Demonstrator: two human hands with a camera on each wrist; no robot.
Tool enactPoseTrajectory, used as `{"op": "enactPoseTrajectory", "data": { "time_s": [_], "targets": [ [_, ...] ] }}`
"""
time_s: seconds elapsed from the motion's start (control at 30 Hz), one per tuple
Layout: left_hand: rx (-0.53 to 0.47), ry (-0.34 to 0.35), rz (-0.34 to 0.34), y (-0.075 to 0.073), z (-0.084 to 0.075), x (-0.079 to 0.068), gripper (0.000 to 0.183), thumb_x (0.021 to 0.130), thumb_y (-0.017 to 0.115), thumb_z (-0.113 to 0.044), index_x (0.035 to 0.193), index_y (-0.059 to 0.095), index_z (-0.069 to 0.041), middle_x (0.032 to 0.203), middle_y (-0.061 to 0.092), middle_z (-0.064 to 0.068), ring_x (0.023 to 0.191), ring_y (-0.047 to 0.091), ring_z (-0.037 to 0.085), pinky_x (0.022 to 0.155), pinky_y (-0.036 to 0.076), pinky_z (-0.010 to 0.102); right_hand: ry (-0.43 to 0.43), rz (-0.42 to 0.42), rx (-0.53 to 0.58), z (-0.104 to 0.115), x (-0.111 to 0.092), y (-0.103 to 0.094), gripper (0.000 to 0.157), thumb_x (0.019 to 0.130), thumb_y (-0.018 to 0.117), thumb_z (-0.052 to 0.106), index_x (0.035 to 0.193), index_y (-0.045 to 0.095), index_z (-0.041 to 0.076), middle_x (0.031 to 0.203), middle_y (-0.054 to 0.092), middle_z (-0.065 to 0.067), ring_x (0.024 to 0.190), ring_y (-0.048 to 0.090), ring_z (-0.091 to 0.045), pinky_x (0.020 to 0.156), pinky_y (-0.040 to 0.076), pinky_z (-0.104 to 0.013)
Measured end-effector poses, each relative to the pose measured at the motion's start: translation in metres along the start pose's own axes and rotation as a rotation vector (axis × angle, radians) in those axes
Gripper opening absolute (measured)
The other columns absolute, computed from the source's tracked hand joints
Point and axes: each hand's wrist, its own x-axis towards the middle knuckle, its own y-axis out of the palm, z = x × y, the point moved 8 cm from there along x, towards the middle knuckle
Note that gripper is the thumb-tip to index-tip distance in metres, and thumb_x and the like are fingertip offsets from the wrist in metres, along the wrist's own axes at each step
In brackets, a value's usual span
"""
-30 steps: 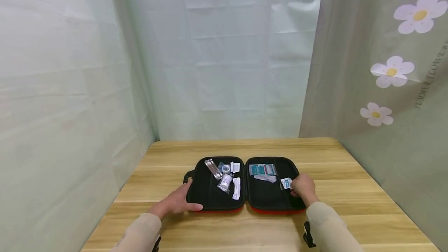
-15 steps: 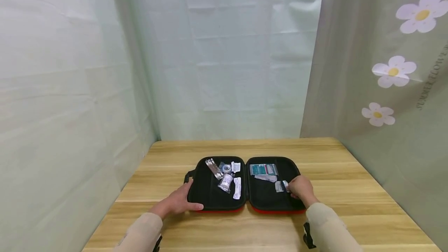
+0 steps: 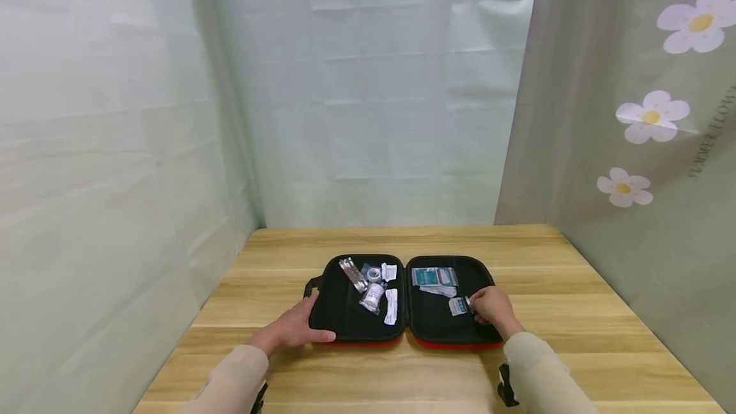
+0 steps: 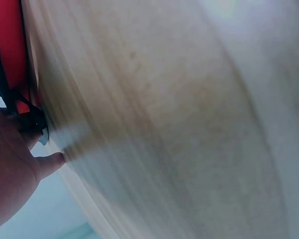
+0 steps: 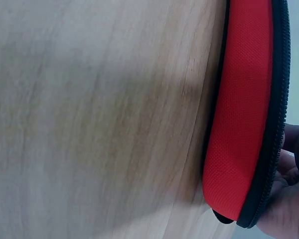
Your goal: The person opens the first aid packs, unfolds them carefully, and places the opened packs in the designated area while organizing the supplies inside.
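Observation:
A red first-aid case (image 3: 356, 328) with a black lining lies unfolded on the table. My left hand (image 3: 293, 328) rests against its left front corner, thumb stretched along the front edge. Inside the right half, my right hand (image 3: 494, 306) has its fingers curled, pinching a small white packet (image 3: 468, 301) mostly hidden by them. Touching or just left of it lies a small white-and-blue packet (image 3: 458, 306). Behind are a teal-printed plastic packet (image 3: 434, 276) and white strips (image 3: 439, 291). In the right wrist view the case's red wall (image 5: 241, 99) hides part of the fingers.
The left half holds a silvery strip packet (image 3: 352, 275), a tape roll (image 3: 373, 275), a wrapped bandage roll (image 3: 372, 297), a small white packet (image 3: 389, 272) and a long white packet (image 3: 391, 306). Curtains (image 3: 385, 94) surround the wooden table (image 3: 575, 312).
My right hand has shifted slightly left inside the right half. One small white-and-blue packet now shows left of the fingers, lying nearer the white strips. My left hand stays on the corner.

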Motion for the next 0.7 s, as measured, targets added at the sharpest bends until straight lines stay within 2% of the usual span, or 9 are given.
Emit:
{"op": "enactPoseTrajectory", "data": {
  "time_s": [0.2,0.37,0.7],
  "targets": [
    [-0.004,-0.007,0.010,0.000,-0.003,-0.003,0.122,0.071,0.083,-0.058,0.155,0.020,0.003,0.155,0.028,0.030,0.141,0.029,0.047,0.112,0.024,0.062,0.042,0.041,0.040,-0.004,0.002,0.003,0.014,0.085,0.057,-0.001,0.081,0.069,-0.006,0.066,0.057,-0.007,0.050,0.056,-0.013,0.048,0.050,-0.025],
    [0.008,-0.009,0.011,-0.001,-0.002,-0.002,0.121,0.072,0.083,-0.057,0.156,0.020,0.003,0.155,0.028,0.030,0.141,0.029,0.047,0.112,0.025,0.061,0.076,0.064,0.048,-0.007,0.003,0.007,0.016,0.089,0.057,0.005,0.084,0.069,-0.005,0.068,0.057,-0.005,0.053,0.057,-0.015,0.048,0.046,-0.027],
    [-0.002,0.015,0.002,-0.001,-0.004,-0.005,0.121,0.072,0.083,-0.057,0.155,0.020,0.005,0.154,0.030,0.031,0.140,0.030,0.047,0.111,0.027,0.059,0.055,0.066,0.009,-0.003,0.004,0.010,0.019,0.091,0.055,0.006,0.084,0.069,-0.004,0.064,0.056,-0.004,0.050,0.054,-0.014,0.045,0.043,-0.025]
  ]
}}
